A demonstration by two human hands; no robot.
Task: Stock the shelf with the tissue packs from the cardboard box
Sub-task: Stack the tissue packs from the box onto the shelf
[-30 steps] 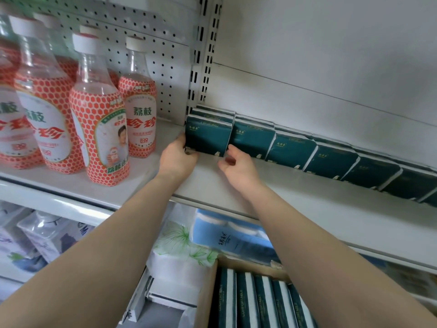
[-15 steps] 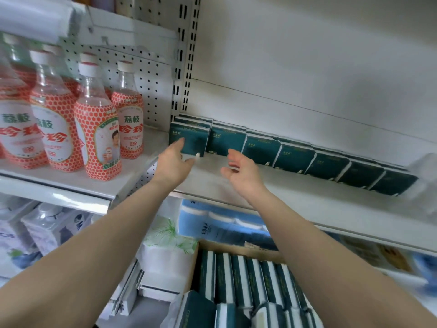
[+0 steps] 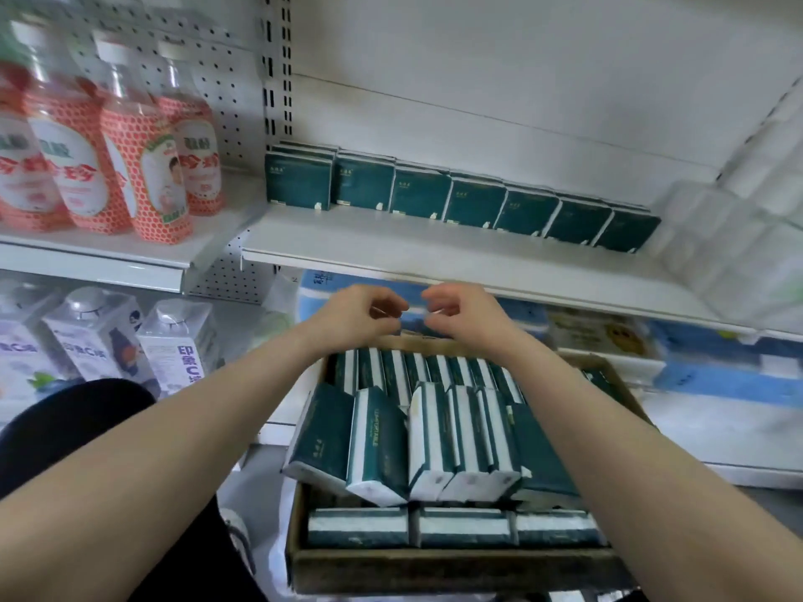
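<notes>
- Shelf (image 3: 434, 249): pack row (image 3: 456, 197) lined along back wall, front part bare.
- Box (image 3: 434, 562) below shelf, many packs (image 3: 434, 427) left inside.
- L hand (image 3: 356, 315) + R hand (image 3: 465, 317): were at row's left end, now pulled back over box, fingers loosely curled, empty. Prob. next grab.

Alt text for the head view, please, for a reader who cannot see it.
The left hand and right hand, empty and loosely curled, hover above a cardboard box full of dark green tissue packs. Above, a row of matching packs lines the back of a white shelf; red-labelled bottles stand further left.
</notes>
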